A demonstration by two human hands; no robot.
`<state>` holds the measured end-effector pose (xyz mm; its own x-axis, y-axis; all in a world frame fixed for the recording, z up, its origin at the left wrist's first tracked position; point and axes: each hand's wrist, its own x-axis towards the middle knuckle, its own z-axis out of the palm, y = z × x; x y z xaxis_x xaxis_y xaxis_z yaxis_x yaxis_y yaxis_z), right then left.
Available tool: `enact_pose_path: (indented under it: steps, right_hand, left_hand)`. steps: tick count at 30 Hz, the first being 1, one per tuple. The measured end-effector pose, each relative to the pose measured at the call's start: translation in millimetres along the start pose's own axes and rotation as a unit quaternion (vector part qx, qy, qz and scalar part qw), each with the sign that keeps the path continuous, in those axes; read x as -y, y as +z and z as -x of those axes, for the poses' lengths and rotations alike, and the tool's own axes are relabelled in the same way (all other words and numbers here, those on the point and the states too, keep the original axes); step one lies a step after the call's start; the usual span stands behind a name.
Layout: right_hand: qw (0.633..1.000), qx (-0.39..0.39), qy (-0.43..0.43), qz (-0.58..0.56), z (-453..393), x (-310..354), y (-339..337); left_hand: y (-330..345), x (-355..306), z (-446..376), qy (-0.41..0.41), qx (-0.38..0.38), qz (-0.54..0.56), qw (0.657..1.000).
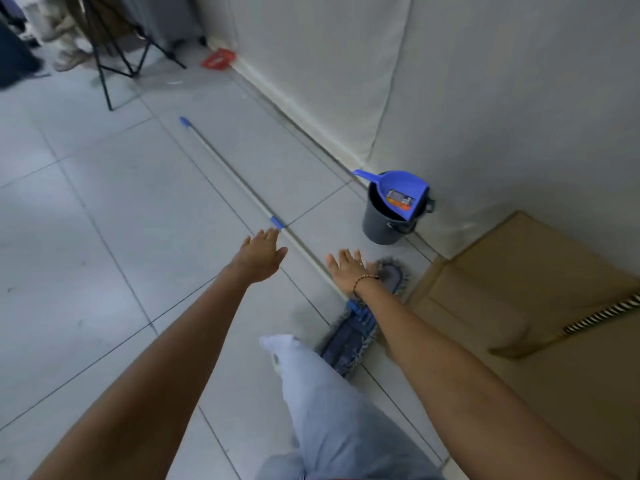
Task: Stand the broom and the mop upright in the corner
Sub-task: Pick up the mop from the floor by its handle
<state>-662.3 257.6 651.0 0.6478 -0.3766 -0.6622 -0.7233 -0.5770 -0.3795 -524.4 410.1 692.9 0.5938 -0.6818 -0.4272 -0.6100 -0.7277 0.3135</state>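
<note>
Now | bucket (381,226): holds blue dustpan (401,192) | left hand (258,254), right hand (346,270): spread, empty | mop (242,188): floor

We're seeing the mop (242,183) lying flat on the floor (104,209), left of the bucket (384,225); the dustpan (398,192) is sitting in the bucket, cardboard (519,306) lying to its right.

- The mop (349,336) head is partly hidden behind the right forearm and trouser leg (332,410).
- A striped broom-like thing (602,315) runs off the right edge; its handle is unseen.
- Far top-left clutter (69,39) is blurred, unidentifiable.
</note>
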Motion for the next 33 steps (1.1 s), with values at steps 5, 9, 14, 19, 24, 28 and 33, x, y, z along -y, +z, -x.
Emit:
enact_pose_path:
  steps: [5,9,14,19,24,28,33]
  right_hand:
    - [1.0,0.016,-0.006,0.0,-74.9,67.0,10.6]
    - [0.999,0.025,0.019,-0.009,-129.5,105.1,14.3]
    - [0.997,0.045,0.066,-0.022,-205.5,154.2,-9.6]
    - [0.998,0.033,0.06,-0.011,-266.3,208.1,-52.6]
    - [0.998,0.053,0.04,-0.001,-313.2,247.8,-69.2]
    - [0.995,0.069,0.066,-0.012,-351.1,264.4,-70.7]
    - [0.983,0.042,0.149,-0.094,-431.0,279.0,-72.8]
  left_hand:
    - [-17.7,83.4,-41.0,-0.023,0.021,-0.006,1.0]
    - [-36.0,142.0,-101.8,-0.046,0.059,-0.05,0.996]
    - [-74.4,196.9,-180.2,-0.024,0.093,-0.062,0.993]
    - [-119.4,232.6,-231.7,-0.032,0.136,-0.027,0.99]
    - [-160.4,258.9,-286.7,-0.021,0.166,-0.006,0.986]
    - [-177.6,288.5,-345.9,-0.074,0.163,0.113,0.977]
    - [-175.3,333.3,-446.7,-0.203,0.121,0.337,0.911]
